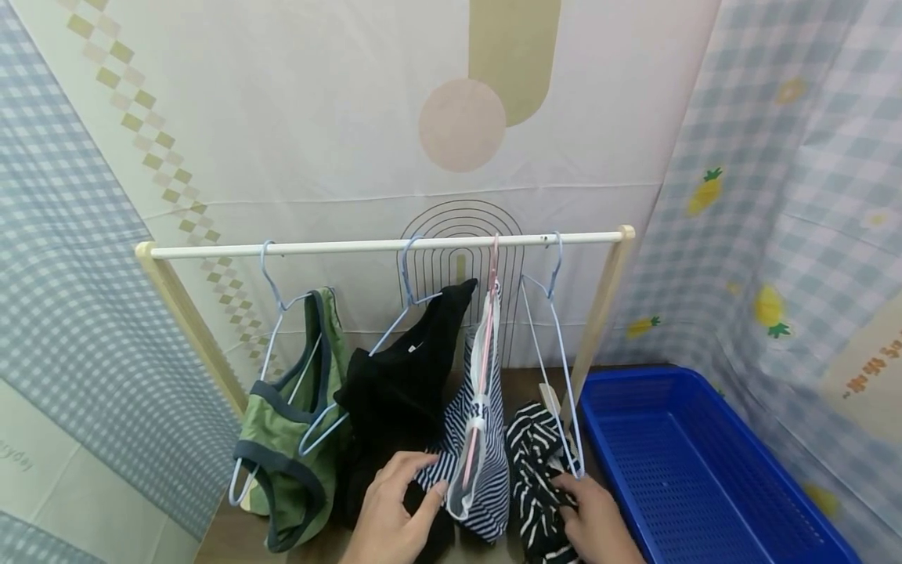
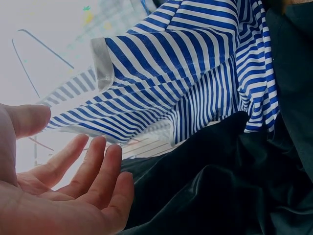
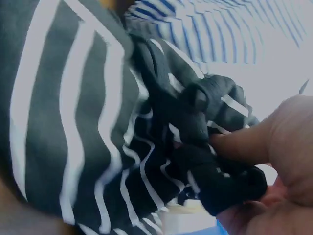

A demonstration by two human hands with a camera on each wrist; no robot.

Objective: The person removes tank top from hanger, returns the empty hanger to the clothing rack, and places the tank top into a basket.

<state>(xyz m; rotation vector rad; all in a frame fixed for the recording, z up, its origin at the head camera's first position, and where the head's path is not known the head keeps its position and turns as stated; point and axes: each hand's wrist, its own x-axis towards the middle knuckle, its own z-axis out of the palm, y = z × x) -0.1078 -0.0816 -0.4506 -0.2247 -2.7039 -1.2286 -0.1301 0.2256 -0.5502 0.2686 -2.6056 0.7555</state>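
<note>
A black garment with white stripes (image 1: 532, 462) hangs low from my right hand (image 1: 595, 517), which pinches its bunched edge between thumb and fingers (image 3: 244, 147). Right above that hand is the lower corner of a bare blue hanger (image 1: 561, 352) on the rod. My left hand (image 1: 398, 505) has its fingers relaxed and apart, nothing between them. It is beside the blue-and-white striped garment (image 2: 166, 73), which hangs on a pink hanger (image 1: 482, 368). Behind the left hand, black clothing (image 1: 402, 384) droops from another blue hanger (image 1: 387, 333).
The white rod (image 1: 338, 247) of a wooden-legged rack spans the view. A green top with dark trim (image 1: 289, 431) hangs at its left end. A blue plastic basket (image 1: 676, 376) stands at the right, beside the rack's leg (image 1: 599, 321). Patterned cloth (image 1: 303, 117) covers the walls.
</note>
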